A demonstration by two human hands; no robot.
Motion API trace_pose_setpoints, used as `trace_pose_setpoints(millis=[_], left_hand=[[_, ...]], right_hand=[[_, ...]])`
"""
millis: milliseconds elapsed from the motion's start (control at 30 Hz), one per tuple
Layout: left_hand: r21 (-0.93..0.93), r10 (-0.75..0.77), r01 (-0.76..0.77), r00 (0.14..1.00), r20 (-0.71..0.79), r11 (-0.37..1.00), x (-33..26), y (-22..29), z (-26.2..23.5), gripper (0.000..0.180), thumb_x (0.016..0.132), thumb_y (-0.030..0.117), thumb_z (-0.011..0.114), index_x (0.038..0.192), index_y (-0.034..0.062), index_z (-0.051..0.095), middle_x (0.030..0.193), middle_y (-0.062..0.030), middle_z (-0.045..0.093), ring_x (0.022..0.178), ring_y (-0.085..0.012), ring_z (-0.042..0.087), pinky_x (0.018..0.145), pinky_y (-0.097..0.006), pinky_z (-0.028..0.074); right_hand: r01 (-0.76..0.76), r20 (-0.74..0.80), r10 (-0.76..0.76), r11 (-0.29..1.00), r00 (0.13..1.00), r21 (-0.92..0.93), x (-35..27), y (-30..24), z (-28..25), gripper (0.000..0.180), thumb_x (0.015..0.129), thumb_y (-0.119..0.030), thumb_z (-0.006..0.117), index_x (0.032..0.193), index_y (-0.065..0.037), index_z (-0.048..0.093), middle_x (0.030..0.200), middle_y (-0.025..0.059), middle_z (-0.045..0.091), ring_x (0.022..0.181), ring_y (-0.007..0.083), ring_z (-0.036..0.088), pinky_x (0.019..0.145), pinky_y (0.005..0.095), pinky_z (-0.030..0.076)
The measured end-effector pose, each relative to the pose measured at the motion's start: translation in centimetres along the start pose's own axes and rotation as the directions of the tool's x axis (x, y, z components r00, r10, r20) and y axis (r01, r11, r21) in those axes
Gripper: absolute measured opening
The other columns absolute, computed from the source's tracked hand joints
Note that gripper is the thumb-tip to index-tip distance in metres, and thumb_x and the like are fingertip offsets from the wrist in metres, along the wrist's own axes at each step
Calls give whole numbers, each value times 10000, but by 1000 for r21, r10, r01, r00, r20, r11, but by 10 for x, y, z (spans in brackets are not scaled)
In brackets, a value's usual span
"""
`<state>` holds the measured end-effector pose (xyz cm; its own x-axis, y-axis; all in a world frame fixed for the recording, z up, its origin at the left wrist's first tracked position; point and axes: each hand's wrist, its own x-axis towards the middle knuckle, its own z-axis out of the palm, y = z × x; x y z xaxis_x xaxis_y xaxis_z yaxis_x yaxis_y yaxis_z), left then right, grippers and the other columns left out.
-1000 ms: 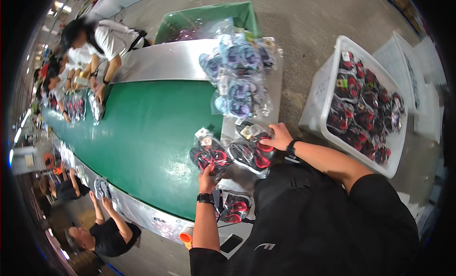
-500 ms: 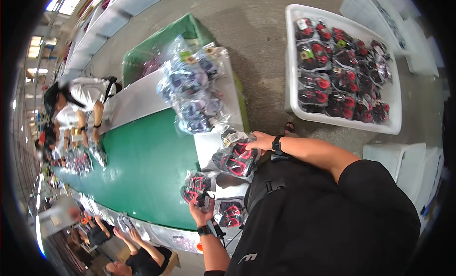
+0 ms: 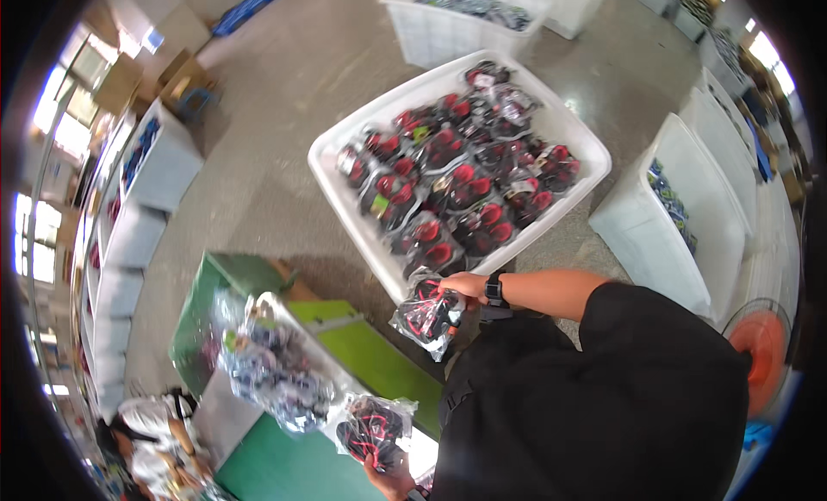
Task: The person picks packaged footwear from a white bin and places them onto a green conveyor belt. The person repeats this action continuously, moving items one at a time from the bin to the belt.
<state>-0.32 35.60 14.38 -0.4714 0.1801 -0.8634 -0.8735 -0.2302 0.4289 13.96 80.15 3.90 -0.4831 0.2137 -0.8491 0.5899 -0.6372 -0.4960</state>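
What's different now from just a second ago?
The right hand has moved a red-and-black shoe bag rightward, away from the green table, toward the white bin. The view turned right too. The left hand still holds another shoe bag, and the blue shoe bags stay piled.

- Black top [image 3: 586, 406] at four to five o'clock
- Short black sleeve [image 3: 616, 329] near four o'clock
- Right hand [image 3: 465, 286] bare, black wristband [image 3: 494, 288] at four o'clock
- Left hand [image 3: 393, 481] bare, dark wristband [image 3: 418, 494] at six o'clock, partly cut off
- Dark strap [image 3: 461, 396] between five and six o'clock
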Motion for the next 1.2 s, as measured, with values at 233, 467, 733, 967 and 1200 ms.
trace_pose_setpoints(millis=[233,467,733,967,1200], left_hand=[[312,115,-154,984,138,938,17,-53,131,455,885,321,625,1292,127,569,1187,-101,627,1080,-302,606,889,-471,544],[632,196,-273,962,191,725,-1,-140,282,452,908,371,601,1272,104,569,1262,-103,588,1105,-279,585,915,-416,528],[547,62,-58,998,12,835,-23,-172,364,411,951,361,544,1245,76,578,1155,-133,650,1096,-345,597,929,-589,492],[518,89,-53,995,-45,854,-33,-183,389,322,938,273,577,1192,78,603,1119,-117,658,1047,-311,615,886,-542,521],[664,77,-25,996,-50,747,-41,-190,396,336,942,323,550,1175,90,615,1094,-88,658,1016,-286,614,874,-501,522]], right_hand=[[195,-362,-112,959,925,203,-37,-1,-201,369,806,-423,652,1036,-134,650,726,19,580,474,148,556,382,302,405],[581,-628,-284,742,725,335,-70,-29,-416,308,803,-364,647,920,-81,615,675,-2,534,412,121,483,328,254,323],[521,-780,-46,768,624,373,3,-59,-576,504,802,-492,648,1020,-45,568,793,88,622,495,165,565,376,283,409],[-80,-797,-216,946,565,-314,38,-50,-549,637,831,-319,655,1320,18,425,1123,239,611,1011,349,636,854,488,511],[-76,-658,-588,716,471,-694,48,-49,-541,431,768,-133,679,1178,-75,558,1212,212,462,1092,419,510,885,499,485]])
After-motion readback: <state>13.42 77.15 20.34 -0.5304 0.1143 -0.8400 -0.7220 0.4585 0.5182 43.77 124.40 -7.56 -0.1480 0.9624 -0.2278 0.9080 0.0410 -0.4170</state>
